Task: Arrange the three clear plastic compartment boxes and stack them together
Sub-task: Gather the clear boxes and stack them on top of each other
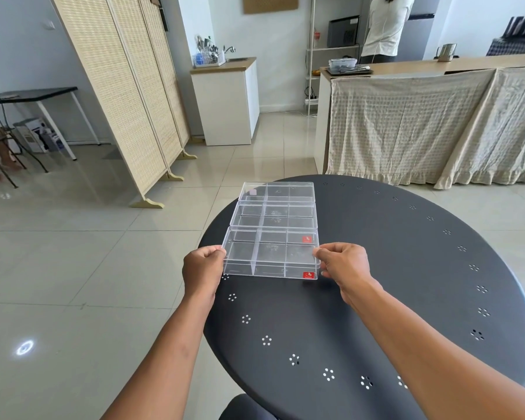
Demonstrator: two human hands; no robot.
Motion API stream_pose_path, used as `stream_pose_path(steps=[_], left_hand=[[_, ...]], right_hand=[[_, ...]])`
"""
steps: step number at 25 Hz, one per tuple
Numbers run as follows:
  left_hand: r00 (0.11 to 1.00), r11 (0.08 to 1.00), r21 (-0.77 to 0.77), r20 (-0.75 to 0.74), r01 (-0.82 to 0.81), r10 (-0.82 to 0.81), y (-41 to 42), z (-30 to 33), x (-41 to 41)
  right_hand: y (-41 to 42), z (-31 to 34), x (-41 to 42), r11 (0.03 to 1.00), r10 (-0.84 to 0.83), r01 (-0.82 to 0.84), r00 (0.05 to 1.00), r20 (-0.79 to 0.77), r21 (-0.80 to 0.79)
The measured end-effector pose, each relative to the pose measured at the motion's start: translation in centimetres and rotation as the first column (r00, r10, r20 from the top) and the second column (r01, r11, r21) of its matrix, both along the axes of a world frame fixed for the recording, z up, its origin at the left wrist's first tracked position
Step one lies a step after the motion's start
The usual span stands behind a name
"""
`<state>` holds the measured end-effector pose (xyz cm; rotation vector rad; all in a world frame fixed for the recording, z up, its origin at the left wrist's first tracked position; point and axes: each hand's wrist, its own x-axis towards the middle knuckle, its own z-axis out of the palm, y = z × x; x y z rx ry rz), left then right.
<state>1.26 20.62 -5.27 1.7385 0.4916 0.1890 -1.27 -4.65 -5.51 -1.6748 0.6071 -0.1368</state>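
In the middle of the frame I see three clear boxes in a row on the round black table (376,268), one behind the other and touching at their long edges. The nearest box (270,256) is gripped at both short ends: the left hand (202,269) pinches its left end and the right hand (344,265) pinches its right end, fingers curled narrow around the rim. This box carries two small red labels (308,274) on its right side, and I cannot tell if it is lifted or lies flat. Just behind it is the middle box (273,214), and the far box (277,191) reaches the table's upper edge. The table surface around the boxes is bare, only small hole patterns. Beyond, in the upper left of the frame, stands a woven folding screen (128,95); in the upper right is a counter (437,68) draped with checked cloth (422,125), and a person in a white top (385,25) stands behind it.
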Motion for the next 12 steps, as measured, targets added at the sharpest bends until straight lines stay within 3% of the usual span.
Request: stream_pose_path(steps=[5,7,10,12], left_hand=[[1.0,0.999,0.035,0.002,-0.006,0.006,-0.1,0.2,-0.4],[0.999,0.99,0.138,0.024,-0.036,0.033,-0.5,0.8,-1.1],[0.983,0.946,0.312,0.181,-0.09,0.034,-1.7,2.6,-2.7],[0.96,0.919,0.39,0.273,-0.057,-0.057,-3.4,3.9,-3.6]], right_hand=[[-0.2,0.5,-0.6,0.999,0.024,-0.024,1.0,0.001,-0.023],[-0.8,0.8,-1.2,0.999,0.028,-0.027,0.999,0.015,-0.035],[-2.7,1.5,-2.4,0.998,0.017,-0.014,0.999,0.046,-0.067],[-4.5,2.2,-3.4,0.994,0.016,-0.008,0.997,0.07,-0.109]])
